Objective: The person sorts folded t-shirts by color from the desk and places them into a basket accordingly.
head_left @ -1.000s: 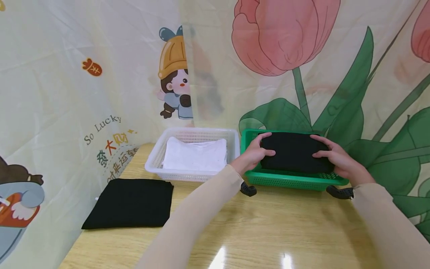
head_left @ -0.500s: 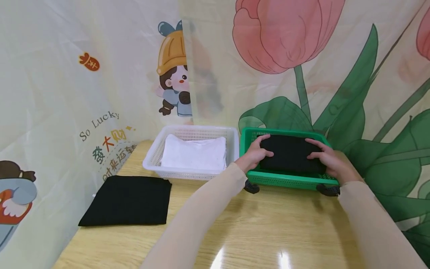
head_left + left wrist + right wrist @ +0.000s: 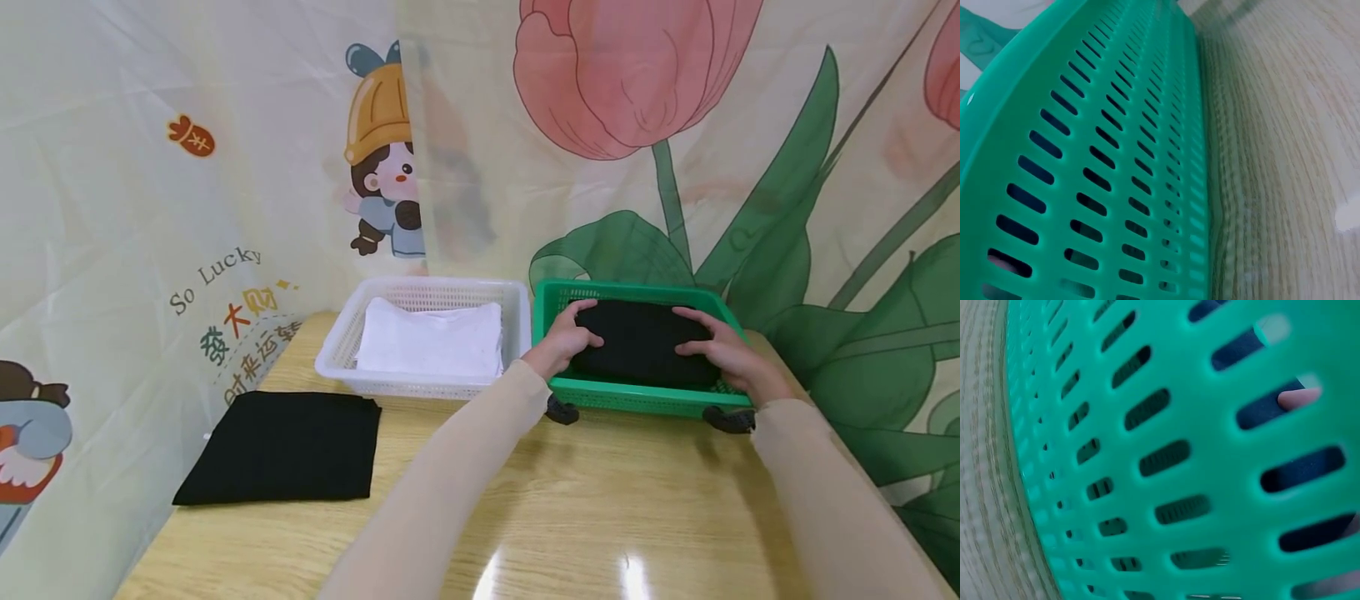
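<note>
Inside the green basket [image 3: 645, 396] lies a folded black cloth [image 3: 637, 346], low between its walls. My left hand [image 3: 564, 342] holds its left end, thumb and a finger showing on top. At the right end my right hand [image 3: 723, 350] grips it in the same way; the other fingers of both hands are mostly hidden. The left wrist view is filled by the basket's slotted wall [image 3: 1054, 81]. Through the slots of the basket wall [image 3: 1222, 400] in the right wrist view, dark cloth and a fingertip [image 3: 1297, 399] show.
Left of the green basket stands a white basket [image 3: 420, 385] with a folded white cloth [image 3: 431, 342] in it. Another folded black cloth [image 3: 288, 450] lies on the wooden table [image 3: 585, 508] at the left. A printed curtain [image 3: 480, 125] hangs behind.
Both hands have lowered the black cloth into the green basket and shifted slightly left with it. The right hand has moved left the most. The head view has shifted slightly.
</note>
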Motion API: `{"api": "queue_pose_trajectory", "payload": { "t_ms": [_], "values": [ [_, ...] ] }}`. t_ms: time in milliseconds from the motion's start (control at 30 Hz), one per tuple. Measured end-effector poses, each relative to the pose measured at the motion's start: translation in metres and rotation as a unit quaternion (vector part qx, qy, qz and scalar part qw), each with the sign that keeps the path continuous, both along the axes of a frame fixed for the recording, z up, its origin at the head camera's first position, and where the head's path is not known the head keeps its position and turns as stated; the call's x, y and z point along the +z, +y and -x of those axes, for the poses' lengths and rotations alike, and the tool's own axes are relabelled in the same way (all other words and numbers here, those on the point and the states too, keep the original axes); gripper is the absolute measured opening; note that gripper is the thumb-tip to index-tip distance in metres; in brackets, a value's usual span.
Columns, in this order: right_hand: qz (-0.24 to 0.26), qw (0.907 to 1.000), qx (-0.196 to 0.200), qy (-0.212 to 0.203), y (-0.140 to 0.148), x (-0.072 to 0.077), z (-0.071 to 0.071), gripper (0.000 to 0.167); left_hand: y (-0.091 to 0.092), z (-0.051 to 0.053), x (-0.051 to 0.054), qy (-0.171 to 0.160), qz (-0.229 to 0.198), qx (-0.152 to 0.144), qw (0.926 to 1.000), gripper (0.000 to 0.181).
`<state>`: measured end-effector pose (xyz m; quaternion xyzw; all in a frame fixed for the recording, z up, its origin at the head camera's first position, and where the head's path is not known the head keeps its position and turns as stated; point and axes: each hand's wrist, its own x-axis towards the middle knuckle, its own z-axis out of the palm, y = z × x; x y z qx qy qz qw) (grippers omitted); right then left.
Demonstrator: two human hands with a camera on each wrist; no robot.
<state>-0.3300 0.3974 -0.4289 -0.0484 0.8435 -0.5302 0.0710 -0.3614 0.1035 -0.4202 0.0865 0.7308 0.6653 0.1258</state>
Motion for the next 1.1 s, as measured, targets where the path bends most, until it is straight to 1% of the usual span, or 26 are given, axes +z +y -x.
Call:
{"api": "queue_pose_trajectory", "payload": {
  "t_ms": [200, 300, 400, 433, 533, 633, 733, 900, 1033, 1067, 1100],
  "values": [
    [-0.005, 1.0000, 0.002, 0.000, 0.000, 0.002, 0.001, 0.084, -0.001, 0.004, -0.003, -0.001, -0.005, -0.002, 1.0000, 0.075],
    [-0.009, 0.9999, 0.005, 0.003, -0.001, 0.004, 0.001, 0.084, -0.002, 0.009, -0.005, -0.005, -0.009, -0.005, 0.9999, 0.075],
    [-0.023, 0.9997, 0.006, 0.004, -0.002, 0.005, 0.000, 0.084, 0.001, 0.016, -0.009, -0.014, 0.004, 0.002, 0.9999, 0.076],
    [-0.029, 0.9996, 0.008, 0.004, -0.002, 0.005, 0.000, 0.084, 0.002, 0.016, -0.008, -0.017, 0.005, 0.004, 0.9998, 0.076],
    [-0.038, 0.9992, 0.010, 0.002, -0.002, 0.005, 0.000, 0.084, 0.002, 0.015, -0.007, -0.023, 0.009, 0.010, 0.9997, 0.076],
    [-0.041, 0.9991, 0.009, 0.002, -0.002, 0.005, -0.001, 0.086, 0.001, 0.007, -0.001, -0.023, 0.007, 0.014, 0.9996, 0.075],
    [-0.040, 0.9992, 0.007, -0.002, -0.001, 0.002, 0.000, 0.087, 0.003, 0.004, 0.002, -0.024, 0.015, 0.026, 0.9993, 0.074],
    [-0.038, 0.9991, 0.016, -0.011, 0.001, -0.003, 0.003, 0.087, 0.003, 0.002, -0.001, -0.030, 0.016, 0.033, 0.9989, 0.073],
    [-0.038, 0.9991, 0.017, -0.011, 0.002, -0.005, 0.003, 0.086, 0.002, 0.002, -0.002, -0.036, 0.016, 0.032, 0.9987, 0.072],
    [-0.038, 0.9991, 0.017, -0.011, 0.002, -0.005, 0.003, 0.085, 0.002, 0.002, -0.002, -0.037, 0.017, 0.031, 0.9987, 0.072],
    [-0.038, 0.9991, 0.015, -0.011, 0.003, -0.005, 0.003, 0.084, 0.004, 0.005, -0.004, -0.040, 0.022, 0.033, 0.9984, 0.071]
  ]
}}
